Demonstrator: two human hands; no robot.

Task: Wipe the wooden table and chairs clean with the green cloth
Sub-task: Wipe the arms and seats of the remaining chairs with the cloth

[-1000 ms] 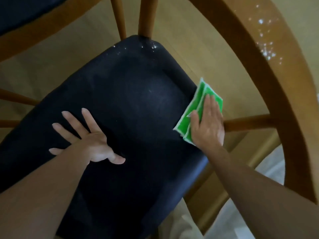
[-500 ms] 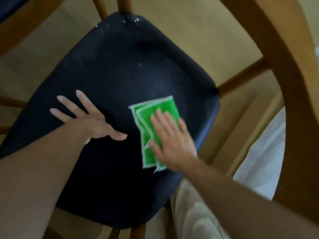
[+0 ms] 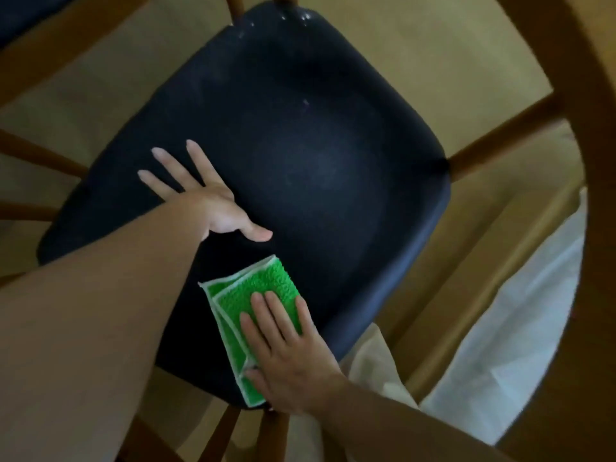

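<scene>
A wooden chair with a dark navy seat cushion (image 3: 316, 155) fills the head view from above. The folded green cloth (image 3: 256, 290) with white edging lies on the near corner of the seat. My right hand (image 3: 286, 355) presses flat on the cloth with straight fingers. My left hand (image 3: 203, 198) rests on the left part of the seat, fingers spread and straight, holding nothing. White specks dot the seat's far edge (image 3: 293, 16).
The chair's curved wooden back rail (image 3: 593, 201) arcs down the right side, with spindles (image 3: 493, 141) joining it to the seat. More wooden rungs (image 3: 33, 155) show at left. Tan floor lies beneath, and pale fabric (image 3: 520, 355) sits at lower right.
My right hand has slid the green cloth from the seat's right edge across the cushion toward its near corner. My left hand has stayed flat on the seat.
</scene>
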